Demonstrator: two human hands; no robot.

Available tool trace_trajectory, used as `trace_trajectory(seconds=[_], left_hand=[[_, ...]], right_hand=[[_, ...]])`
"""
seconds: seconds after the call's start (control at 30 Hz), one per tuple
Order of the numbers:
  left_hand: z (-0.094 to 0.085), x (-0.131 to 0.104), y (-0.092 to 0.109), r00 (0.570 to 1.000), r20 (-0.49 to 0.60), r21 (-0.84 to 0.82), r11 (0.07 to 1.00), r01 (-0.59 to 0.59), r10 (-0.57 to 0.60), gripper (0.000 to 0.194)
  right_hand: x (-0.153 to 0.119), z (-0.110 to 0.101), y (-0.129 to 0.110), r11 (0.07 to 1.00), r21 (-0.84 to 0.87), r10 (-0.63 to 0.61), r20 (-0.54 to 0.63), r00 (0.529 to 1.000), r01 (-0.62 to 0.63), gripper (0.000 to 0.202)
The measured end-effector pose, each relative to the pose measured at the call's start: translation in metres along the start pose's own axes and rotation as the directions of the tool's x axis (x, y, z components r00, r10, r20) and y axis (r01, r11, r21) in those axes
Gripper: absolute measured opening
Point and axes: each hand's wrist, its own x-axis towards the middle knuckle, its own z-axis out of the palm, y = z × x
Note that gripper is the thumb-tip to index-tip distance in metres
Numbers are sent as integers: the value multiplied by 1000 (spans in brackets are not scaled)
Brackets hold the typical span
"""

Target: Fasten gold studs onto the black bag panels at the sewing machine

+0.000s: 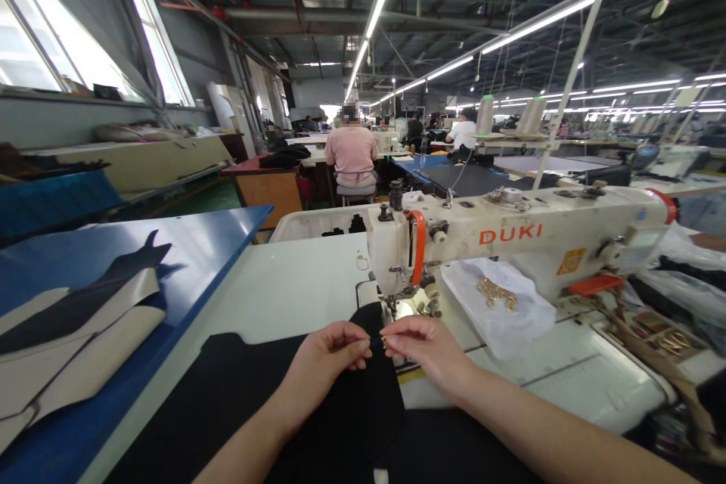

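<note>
Black fabric (249, 370) lies over the pale machine table and runs up to the needle area of a white sewing machine (510, 231). Just in front of the needle, my left hand (334, 352) is closed in a pinch above the fabric; what it grips is too small to make out. Close beside it, my right hand (423, 348) pinches a small gold-coloured piece between thumb and fingers. More gold-coloured metal pieces (496, 293) rest on a white plastic bag (527, 325) under the machine arm.
On the left, a blue table (198, 242) holds black and cream cut pieces (96, 348). Behind the machine table is a white bin (295, 225) with black items. A compartment tray (669, 336) sits at the right. A person in pink (350, 151) sits ahead.
</note>
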Motion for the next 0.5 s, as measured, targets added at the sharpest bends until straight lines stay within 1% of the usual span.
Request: trace_trajectory(seconds=[0.2, 0.3, 0.4, 0.5], left_hand=[[-1, 1, -2, 996, 84, -36, 999, 30, -26, 29], [1, -1, -1, 992, 121, -58, 998, 38, -31, 29], [4, -2, -2, 991, 129, -100, 994, 52, -39, 30], [5, -1, -5, 994, 103, -144, 988, 50, -36, 35]], right_hand=[[-5, 0, -2, 993, 94, 65, 16, 998, -67, 39], [-6, 1, -1, 989, 116, 81, 52, 995, -87, 37], [-5, 4, 1, 991, 98, 88, 89, 992, -96, 35], [-5, 5, 0, 998, 26, 54, 61, 997, -56, 29]])
